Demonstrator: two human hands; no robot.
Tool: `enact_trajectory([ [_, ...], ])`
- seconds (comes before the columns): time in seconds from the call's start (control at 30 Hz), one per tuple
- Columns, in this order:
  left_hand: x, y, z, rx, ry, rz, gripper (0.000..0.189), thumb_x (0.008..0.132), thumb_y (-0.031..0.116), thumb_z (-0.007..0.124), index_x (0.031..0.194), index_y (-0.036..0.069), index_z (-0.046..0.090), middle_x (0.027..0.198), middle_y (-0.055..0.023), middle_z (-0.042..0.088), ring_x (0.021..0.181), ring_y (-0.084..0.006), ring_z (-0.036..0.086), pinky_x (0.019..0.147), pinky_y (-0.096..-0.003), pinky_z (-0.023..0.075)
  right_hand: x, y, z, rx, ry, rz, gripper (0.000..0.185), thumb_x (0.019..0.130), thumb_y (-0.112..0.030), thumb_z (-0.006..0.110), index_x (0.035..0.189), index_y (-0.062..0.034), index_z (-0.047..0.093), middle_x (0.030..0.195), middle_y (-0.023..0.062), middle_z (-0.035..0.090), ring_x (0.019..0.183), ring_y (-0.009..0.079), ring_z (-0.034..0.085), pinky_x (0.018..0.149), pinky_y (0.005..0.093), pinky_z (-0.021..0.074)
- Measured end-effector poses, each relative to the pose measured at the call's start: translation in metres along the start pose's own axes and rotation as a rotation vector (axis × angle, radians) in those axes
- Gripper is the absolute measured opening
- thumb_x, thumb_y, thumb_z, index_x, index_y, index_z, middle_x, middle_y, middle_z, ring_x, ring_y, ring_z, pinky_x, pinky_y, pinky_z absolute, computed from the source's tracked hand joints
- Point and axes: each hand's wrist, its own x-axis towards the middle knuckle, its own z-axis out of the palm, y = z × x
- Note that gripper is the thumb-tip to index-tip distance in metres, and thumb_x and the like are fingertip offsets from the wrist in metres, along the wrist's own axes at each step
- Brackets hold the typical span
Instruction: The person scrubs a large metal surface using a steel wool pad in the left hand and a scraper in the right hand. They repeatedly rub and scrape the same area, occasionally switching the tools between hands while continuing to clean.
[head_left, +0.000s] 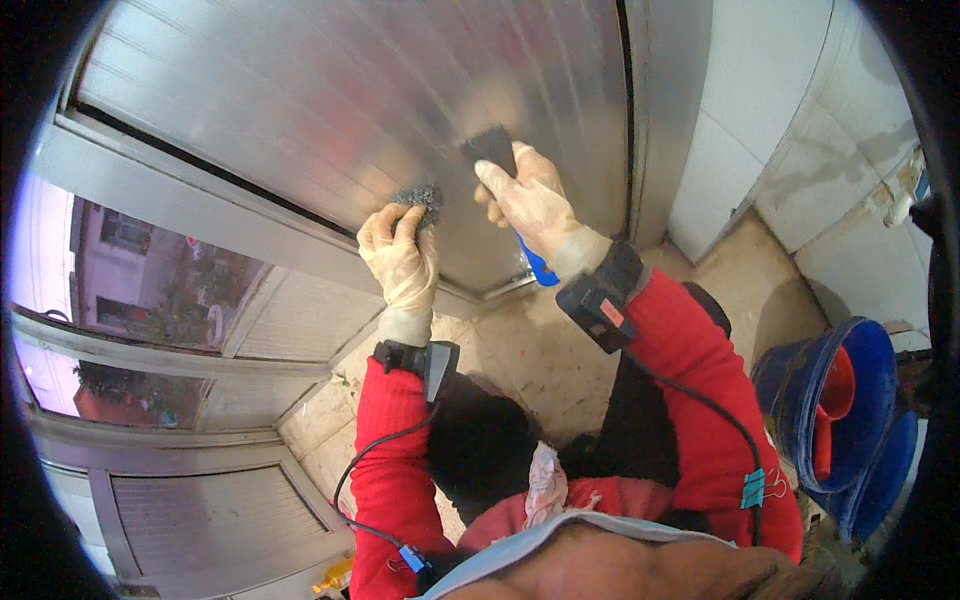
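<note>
My left hand (401, 259), in a pale rubber glove, pinches a grey steel wool scourer (421, 201) at the face of a ribbed metal door panel (337, 90). Whether the pad presses on the metal cannot be told. To its right, my right hand (529, 202), gloved alike, grips a brush by its handle. The dark bristle head (489, 146) points up toward the panel, and the blue handle end (537, 262) sticks out below the palm. The fingers hide the middle of the brush.
At right stands a blue bucket (780, 397) with a red dipper (823, 442) inside; another blue container (892, 472) is beside it. White wall tiles (750, 82) flank the door. Glazed metal frames (277, 360) run along the left. A yellow bottle (336, 576) lies low at left.
</note>
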Motion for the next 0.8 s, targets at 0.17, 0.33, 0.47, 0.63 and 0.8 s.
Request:
enact_trajectory([
  [0.17,0.0006,0.0001,0.0011,-0.009,0.020,0.006,0.041,0.069,0.001,0.073,0.108,0.014,0.072,0.115,-0.0063,0.062,0.111,-0.0329,0.053,0.099,-0.0462,0.0420,0.0011,0.0001,0.0011,0.016,-0.001,-0.047,0.021,0.098,-0.024,0.064,0.102,-0.0037,0.059,0.074,0.0027,0.065,0.054,0.0098,0.055,0.050,0.0287,0.0461],
  [0.33,0.0008,-0.0006,0.0030,0.009,0.023,0.005,0.039,0.070,0.003,0.077,0.107,0.014,0.073,0.114,-0.0069,0.064,0.111,-0.0328,0.054,0.099,-0.0460,0.0425,0.0014,0.0044,0.0001,0.015,-0.015,-0.077,0.021,0.098,-0.023,0.063,0.106,-0.0037,0.060,0.075,0.0032,0.065,0.055,0.0100,0.056,0.050,0.0287,0.0466],
  [0.47,-0.0002,-0.0019,0.0033,-0.014,0.032,0.003,0.038,0.071,0.002,0.074,0.107,0.014,0.072,0.115,-0.0065,0.063,0.111,-0.0330,0.054,0.098,-0.0462,0.0434,0.0013,0.0064,0.0012,0.041,-0.037,-0.055,0.021,0.098,-0.023,0.063,0.106,-0.0039,0.059,0.075,0.0035,0.065,0.056,0.0101,0.056,0.051,0.0281,0.0464],
  [0.63,-0.0007,-0.0035,0.0014,-0.001,-0.003,0.021,0.041,0.070,0.002,0.075,0.109,0.014,0.072,0.114,-0.0061,0.062,0.111,-0.0330,0.053,0.099,-0.0465,0.0426,0.0065,0.0049,0.0035,0.058,-0.045,-0.107,0.019,0.099,-0.023,0.064,0.104,-0.0058,0.058,0.076,0.0028,0.064,0.056,0.0091,0.055,0.051,0.0264,0.0453],
  [0.8,0.0003,-0.0033,0.0009,-0.003,0.021,0.013,0.041,0.069,0.001,0.075,0.108,0.014,0.072,0.113,-0.0067,0.062,0.111,-0.0333,0.053,0.099,-0.0470,0.0419,0.0039,0.0069,0.0016,0.034,-0.025,-0.031,0.020,0.098,-0.022,0.063,0.105,-0.0030,0.059,0.073,0.0039,0.065,0.054,0.0111,0.057,0.051,0.0298,0.0475],
])
